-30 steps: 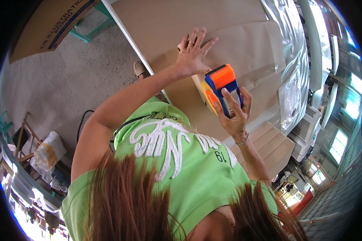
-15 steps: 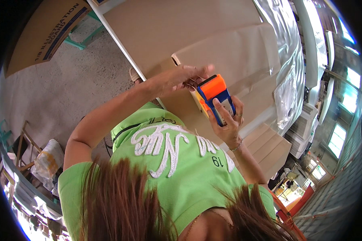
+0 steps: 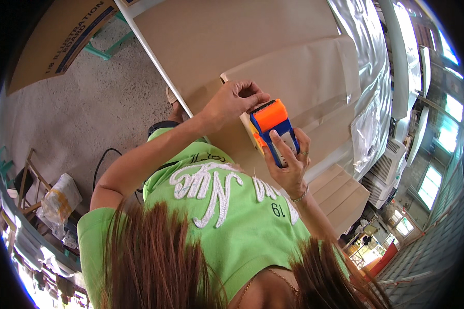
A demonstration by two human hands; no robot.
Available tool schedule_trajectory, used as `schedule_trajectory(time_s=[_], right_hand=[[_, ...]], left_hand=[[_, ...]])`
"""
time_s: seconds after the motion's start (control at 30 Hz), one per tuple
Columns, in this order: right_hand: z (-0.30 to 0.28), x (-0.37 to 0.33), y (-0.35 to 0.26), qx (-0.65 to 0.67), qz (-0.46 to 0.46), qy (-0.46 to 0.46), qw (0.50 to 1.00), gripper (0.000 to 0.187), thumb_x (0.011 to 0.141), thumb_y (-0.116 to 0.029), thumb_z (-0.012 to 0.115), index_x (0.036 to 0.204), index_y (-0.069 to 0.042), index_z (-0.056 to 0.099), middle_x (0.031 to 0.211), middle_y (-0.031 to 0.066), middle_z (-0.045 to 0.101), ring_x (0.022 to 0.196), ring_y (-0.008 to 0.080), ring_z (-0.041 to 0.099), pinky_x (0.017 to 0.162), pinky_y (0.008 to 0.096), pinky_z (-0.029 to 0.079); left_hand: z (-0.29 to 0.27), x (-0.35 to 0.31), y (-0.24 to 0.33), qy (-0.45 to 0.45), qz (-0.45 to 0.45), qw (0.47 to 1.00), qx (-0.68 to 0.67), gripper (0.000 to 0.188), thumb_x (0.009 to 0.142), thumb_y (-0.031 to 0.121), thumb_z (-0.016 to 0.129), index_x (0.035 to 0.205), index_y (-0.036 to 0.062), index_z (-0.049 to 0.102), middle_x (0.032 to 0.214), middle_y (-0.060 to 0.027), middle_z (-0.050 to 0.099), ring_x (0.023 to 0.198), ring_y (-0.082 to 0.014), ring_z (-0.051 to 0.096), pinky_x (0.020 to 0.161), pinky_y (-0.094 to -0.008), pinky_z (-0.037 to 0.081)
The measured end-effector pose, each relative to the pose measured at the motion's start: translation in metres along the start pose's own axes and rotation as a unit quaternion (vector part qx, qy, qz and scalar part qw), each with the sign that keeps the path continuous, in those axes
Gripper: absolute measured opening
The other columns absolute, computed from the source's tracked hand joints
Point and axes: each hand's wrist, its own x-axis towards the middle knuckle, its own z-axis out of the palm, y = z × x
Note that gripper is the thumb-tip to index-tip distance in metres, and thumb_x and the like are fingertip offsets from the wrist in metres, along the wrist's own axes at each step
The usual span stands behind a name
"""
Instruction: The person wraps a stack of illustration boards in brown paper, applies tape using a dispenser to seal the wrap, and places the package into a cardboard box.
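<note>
Orange and blue plastic marks the tape dispenser, held over the brown paper on the bench. The right hand has its grip clamped around the dispenser's body, with the cutter turned toward the left hand. The left hand's grip is drawn together, thumb to fingers, just beside the toothed edge; whether a tape end is pinched there, I cannot tell.

The work looks partway along, in my judgement: the paper is spread out, one layer overlaps another, and the dispenser is in hand. No strip can be made out on the paper's edge nearest the hands, so that part seems unfinished. Whether any tape is fixed farther off is unclear.

For writing, the cardboard box at the upper left carries dark printed capitals, large enough to read, beside a dark band. The green shirt has raised white script and a small dark number. Markings on the dispenser's side are too small to read.
</note>
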Motion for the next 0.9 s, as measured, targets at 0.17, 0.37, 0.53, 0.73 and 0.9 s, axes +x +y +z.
schedule_trajectory(time_s=[0.17, 0.37, 0.53, 0.73, 0.9], right_hand=[[-0.006, 0.012, -0.004, -0.004, 0.021, -0.041, 0.999, 0.059, 0.066, -0.012, 0.082, 0.121, -0.027, 0.068, 0.116, 0.0127, 0.053, 0.080, 0.0279, 0.066, 0.061, 0.0383, 0.057], [-0.008, 0.028, -0.011, -0.011, 0.043, -0.093, 0.995, 0.055, 0.071, -0.024, 0.083, 0.123, -0.029, 0.067, 0.119, 0.0125, 0.052, 0.082, 0.0291, 0.067, 0.062, 0.0392, 0.057], [-0.009, 0.042, -0.015, -0.003, 0.067, -0.127, 0.990, 0.054, 0.073, -0.027, 0.082, 0.124, -0.028, 0.066, 0.119, 0.0124, 0.052, 0.084, 0.0294, 0.067, 0.064, 0.0397, 0.057], [-0.009, 0.059, -0.019, -0.033, 0.088, -0.166, 0.982, 0.049, 0.077, -0.027, 0.079, 0.124, -0.025, 0.066, 0.115, 0.0136, 0.053, 0.084, 0.0321, 0.067, 0.066, 0.0416, 0.055], [-0.001, 0.092, -0.022, -0.046, 0.130, -0.231, 0.963, 0.040, 0.080, -0.026, 0.073, 0.120, -0.021, 0.068, 0.109, 0.0141, 0.054, 0.084, 0.0336, 0.067, 0.070, 0.0446, 0.054]], left_hand=[[0.002, 0.001, 0.005, 0.072, 0.078, 0.987, 0.118, 0.014, 0.095, 0.013, 0.061, 0.092, -0.0005, 0.064, 0.089, -0.0044, 0.069, 0.088, -0.0115, 0.067, 0.078, -0.0271, 0.053], [-0.008, 0.009, 0.007, 0.097, 0.080, 0.981, 0.146, 0.011, 0.094, 0.008, 0.059, 0.094, -0.0017, 0.064, 0.089, -0.0071, 0.070, 0.095, -0.0152, 0.068, 0.080, -0.0288, 0.053], [-0.020, 0.018, 0.008, 0.138, 0.101, 0.970, 0.174, 0.013, 0.095, 0.010, 0.058, 0.096, -0.0005, 0.065, 0.094, -0.0088, 0.072, 0.096, -0.0155, 0.068, 0.082, -0.0299, 0.053], [-0.051, 0.045, 0.000, 0.153, 0.082, 0.955, 0.239, 0.015, 0.094, 0.009, 0.056, 0.100, -0.0007, 0.067, 0.098, -0.0085, 0.073, 0.095, -0.0142, 0.068, 0.084, -0.0283, 0.053], [-0.064, 0.060, -0.026, 0.178, 0.088, 0.963, 0.184, 0.018, 0.094, 0.011, 0.058, 0.101, -0.0002, 0.070, 0.095, -0.0064, 0.074, 0.090, -0.0128, 0.069, 0.081, -0.0269, 0.053]])
